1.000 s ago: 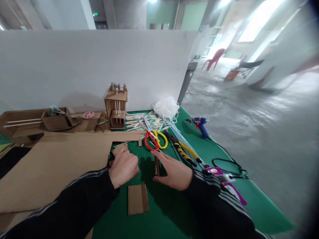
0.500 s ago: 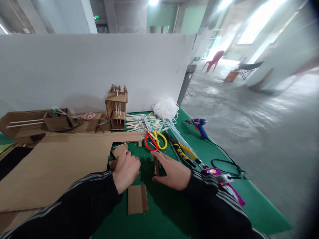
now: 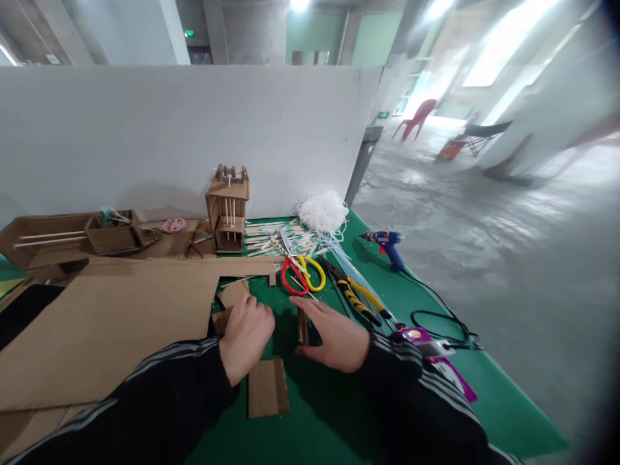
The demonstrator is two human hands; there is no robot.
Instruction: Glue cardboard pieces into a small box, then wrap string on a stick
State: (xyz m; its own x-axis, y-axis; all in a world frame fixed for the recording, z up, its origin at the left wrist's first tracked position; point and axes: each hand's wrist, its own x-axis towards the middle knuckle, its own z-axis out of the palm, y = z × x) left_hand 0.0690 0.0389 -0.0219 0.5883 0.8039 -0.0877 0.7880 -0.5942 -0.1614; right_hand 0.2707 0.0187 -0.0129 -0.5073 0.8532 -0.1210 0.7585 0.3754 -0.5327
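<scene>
My right hand [image 3: 336, 332] curves its thumb and fingers around a small upright cardboard piece [image 3: 303, 326], which shows its thin edge. My left hand [image 3: 248, 332] is closed with its knuckles up; whatever its fingers pinch is hidden beneath them. Just below it, a rectangular piece of cardboard [image 3: 268, 389] lies flat on the green tabletop [image 3: 334, 420]. Cardboard scraps [image 3: 233, 292] lie beyond and partly under the left hand. Red-and-yellow-handled scissors [image 3: 296, 274] rest a little beyond the right hand.
A large cardboard sheet [image 3: 159, 310] covers the left side. Behind stand a cardboard structure with sticks [image 3: 230, 206], scattered sticks [image 3: 261, 239] and white string [image 3: 322, 216]. To the right lie pliers [image 3: 358, 297], a blue glue gun [image 3: 387, 244] and a purple-and-white power strip [image 3: 429, 342].
Both hands stay in nearly the same place, with only slight shifts. Nothing else has visibly moved.
</scene>
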